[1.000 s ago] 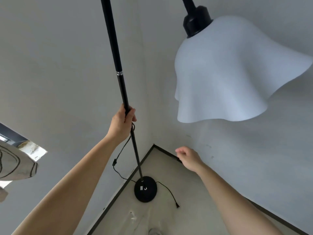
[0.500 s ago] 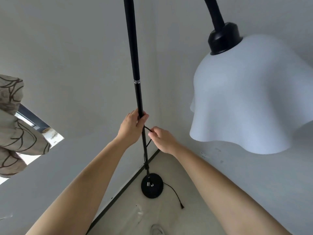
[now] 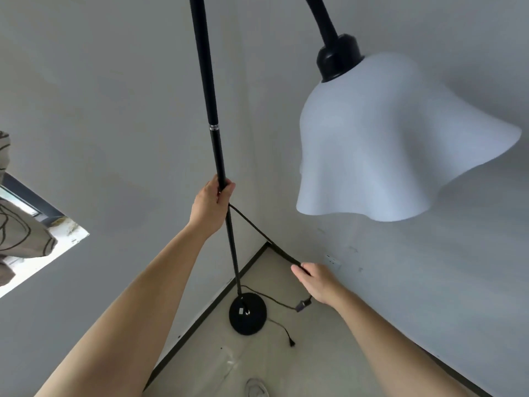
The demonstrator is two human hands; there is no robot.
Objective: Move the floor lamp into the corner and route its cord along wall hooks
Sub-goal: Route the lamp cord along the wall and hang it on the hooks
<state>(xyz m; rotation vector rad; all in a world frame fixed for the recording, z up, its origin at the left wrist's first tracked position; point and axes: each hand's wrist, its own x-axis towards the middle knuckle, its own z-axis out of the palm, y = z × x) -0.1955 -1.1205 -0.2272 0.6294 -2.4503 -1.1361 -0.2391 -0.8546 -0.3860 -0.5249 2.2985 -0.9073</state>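
Observation:
A black floor lamp stands in the room's corner. Its thin pole point(image 3: 213, 116) rises from a round black base point(image 3: 248, 314) on the floor. The wavy white shade point(image 3: 380, 144) hangs at the upper right from a curved arm. My left hand point(image 3: 211, 206) grips the pole at mid height. My right hand point(image 3: 316, 280) holds the black cord point(image 3: 259, 229), which runs taut from the pole down to that hand near the right wall. Below the hand the cord's inline switch point(image 3: 302, 305) dangles, and the plug end point(image 3: 291, 342) lies on the floor beside the base.
Two grey walls meet in the corner point(image 3: 267, 243) with a dark baseboard. A window opening point(image 3: 48, 233) and a patterned curtain point(image 3: 20, 224) are at the left. A shoe tip point(image 3: 256, 388) shows at the bottom. No hooks are visible on the walls.
My right hand took the cord at the pole and drew it down and right toward the wall. The left hand kept its grip on the pole.

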